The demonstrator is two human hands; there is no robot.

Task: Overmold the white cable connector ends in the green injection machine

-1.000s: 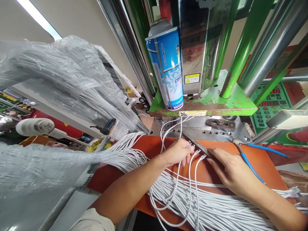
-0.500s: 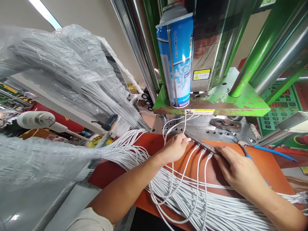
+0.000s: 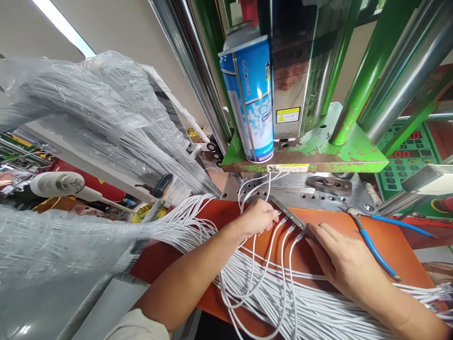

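Note:
My right hand (image 3: 345,255) grips the near end of a narrow grey metal bar (image 3: 287,212), fingers closed over it. The bar slants from that hand up to the left, above the orange work surface. Along its side sit several clear cable plugs (image 3: 291,230), each with a white cable (image 3: 282,274) looping down. My left hand (image 3: 260,218) is closed in a pinch at the bar's far part, on the end of a white cable; the fingers hide most of its plug. Beneath both forearms lies a thick bundle of white cables (image 3: 262,293).
Behind the bar stands a green press (image 3: 329,153) with a blue spray can (image 3: 253,104) on its plate. Blue-handled pliers (image 3: 375,250) lie to the right. Plastic-wrapped cable bundles (image 3: 106,104) and a small white fan (image 3: 58,184) are on the left.
The bar and both hands have shifted slightly left and down in the picture, and the bar slants more steeply. The pliers show more fully. My view has turned a little.

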